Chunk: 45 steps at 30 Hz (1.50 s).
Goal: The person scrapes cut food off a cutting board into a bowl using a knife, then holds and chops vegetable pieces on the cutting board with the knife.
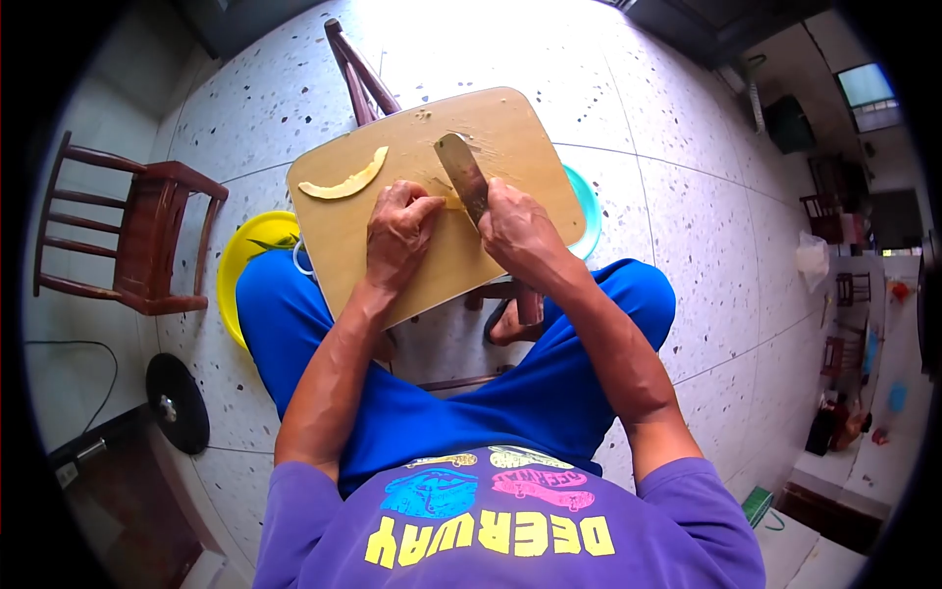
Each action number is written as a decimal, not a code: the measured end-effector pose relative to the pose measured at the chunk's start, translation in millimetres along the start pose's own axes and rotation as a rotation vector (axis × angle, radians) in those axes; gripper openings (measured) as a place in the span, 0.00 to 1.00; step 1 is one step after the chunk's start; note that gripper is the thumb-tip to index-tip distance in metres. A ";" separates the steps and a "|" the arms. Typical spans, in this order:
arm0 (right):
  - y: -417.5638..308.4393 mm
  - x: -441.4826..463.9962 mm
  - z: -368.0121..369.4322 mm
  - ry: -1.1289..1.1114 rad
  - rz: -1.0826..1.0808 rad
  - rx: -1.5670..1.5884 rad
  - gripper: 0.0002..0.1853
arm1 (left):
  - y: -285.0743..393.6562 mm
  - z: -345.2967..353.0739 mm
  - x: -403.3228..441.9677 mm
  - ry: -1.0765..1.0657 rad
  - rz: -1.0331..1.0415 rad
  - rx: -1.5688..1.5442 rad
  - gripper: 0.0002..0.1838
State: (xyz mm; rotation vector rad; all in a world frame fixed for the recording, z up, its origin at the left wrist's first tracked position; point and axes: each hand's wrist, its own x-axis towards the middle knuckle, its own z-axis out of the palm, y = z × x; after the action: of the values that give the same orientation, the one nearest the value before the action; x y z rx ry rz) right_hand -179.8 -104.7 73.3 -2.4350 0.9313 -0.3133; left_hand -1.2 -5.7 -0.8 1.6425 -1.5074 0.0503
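Note:
My right hand (520,226) is wrapped round the handle of a broad-bladed kitchen knife (459,167), whose blade points away over a wooden board (343,240). Beside the blade lies a small yellow piece (453,202), perhaps cut from a fruit or vegetable. The curled fingers and thumb of my left hand (399,231) close on its left end, and they partly hide it. A curved, pale yellow slice (345,177) rests at the board's upper left, apart from both hands. Wet scraps and smears mark the board's far side.
The board sits on a small wooden stand before my knees. A yellow basin (233,280) with green leaves stands at its left, and a turquoise basin (586,211) shows past its right edge. A wooden chair (147,231) and a round black lid (178,402) are further left.

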 end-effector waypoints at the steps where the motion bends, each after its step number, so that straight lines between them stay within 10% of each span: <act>1: -0.7 3.7 2.2 0.001 -0.005 0.007 0.09 | -0.6 0.0 -0.6 0.001 -0.002 0.002 0.06; 45: -13.7 18.7 13.1 -0.028 -0.026 -0.056 0.09 | -1.0 2.8 -2.3 -0.005 -0.042 -0.035 0.06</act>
State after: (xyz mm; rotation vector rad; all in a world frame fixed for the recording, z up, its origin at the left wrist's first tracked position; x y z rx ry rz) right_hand -153.5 -103.6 70.3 -2.4974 0.9082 -0.2653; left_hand -2.4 -5.8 -4.4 1.6470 -1.4688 -0.0029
